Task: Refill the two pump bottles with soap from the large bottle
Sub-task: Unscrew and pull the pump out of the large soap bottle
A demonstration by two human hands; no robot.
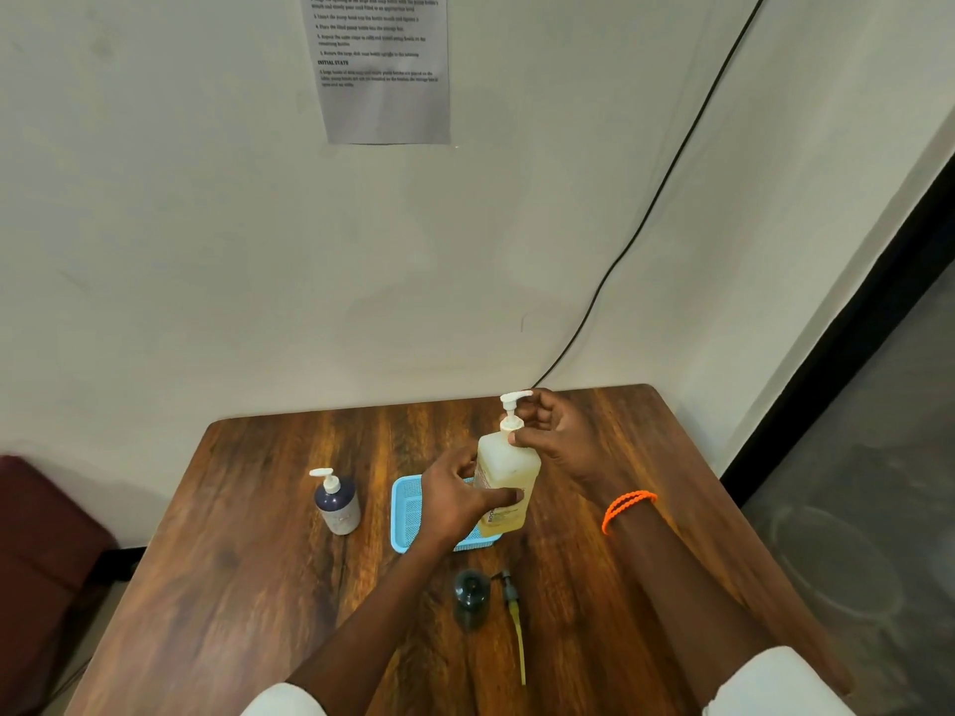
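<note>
The large pale-yellow soap bottle (509, 472) stands upright on the wooden table (258, 560), at the right edge of a blue basket (405, 514). My left hand (455, 501) wraps around its body. My right hand (555, 431) grips the collar of its white pump top (514, 405). A small purple pump bottle (337, 501) with a white pump stands to the left of the basket. A dark green bottle (471, 594) stands open near the front, with its removed pump and long tube (514, 617) lying beside it on the table.
The table meets a pale wall (206, 250) with a taped instruction sheet (382, 69) and a black cable (646, 209). A dark red seat (36, 550) is at the left. An orange bracelet (628, 509) is on my right wrist.
</note>
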